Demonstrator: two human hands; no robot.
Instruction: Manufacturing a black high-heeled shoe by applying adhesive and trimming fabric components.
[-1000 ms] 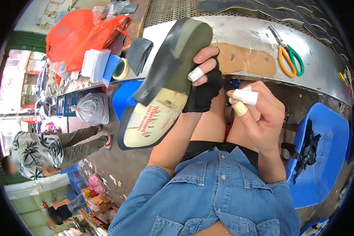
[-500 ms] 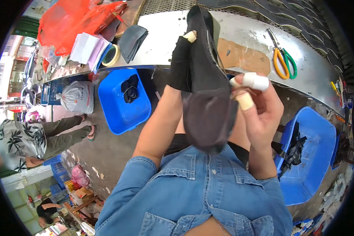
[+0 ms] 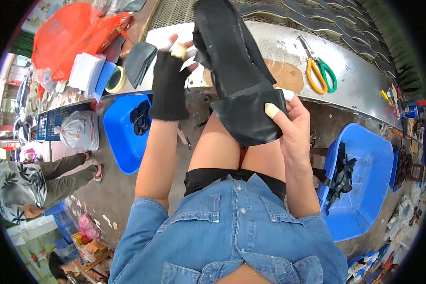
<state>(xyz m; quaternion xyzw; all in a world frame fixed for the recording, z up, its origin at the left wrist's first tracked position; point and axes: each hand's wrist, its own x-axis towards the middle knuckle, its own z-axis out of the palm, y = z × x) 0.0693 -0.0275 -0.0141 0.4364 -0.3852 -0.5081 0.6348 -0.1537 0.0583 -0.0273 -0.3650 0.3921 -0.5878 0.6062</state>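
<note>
A long black leather shoe upper (image 3: 239,71) hangs over my lap and the bench edge, its rounded flap toward me. My right hand (image 3: 291,118) grips that flap at its right side, the thumb on top and tape wrapped round thumb and finger. My left hand (image 3: 175,73), in a black fingerless glove with taped fingers, is raised just left of the upper. Its fingers are apart and hold nothing. Part of a tan sole-shaped sheet (image 3: 284,75) shows on the metal bench behind the upper.
Scissors (image 3: 317,71) with yellow and green handles lie on the metal bench (image 3: 359,80). A tape roll (image 3: 115,79), paper and a red bag (image 3: 66,38) are at the left. Blue bins (image 3: 123,137) with black pieces stand either side of me. Another person (image 3: 28,184) is far left.
My left hand has let go of the upper and moved left, opening. My right hand has taken hold of the flap. The upper has turned and shifted away from me.
</note>
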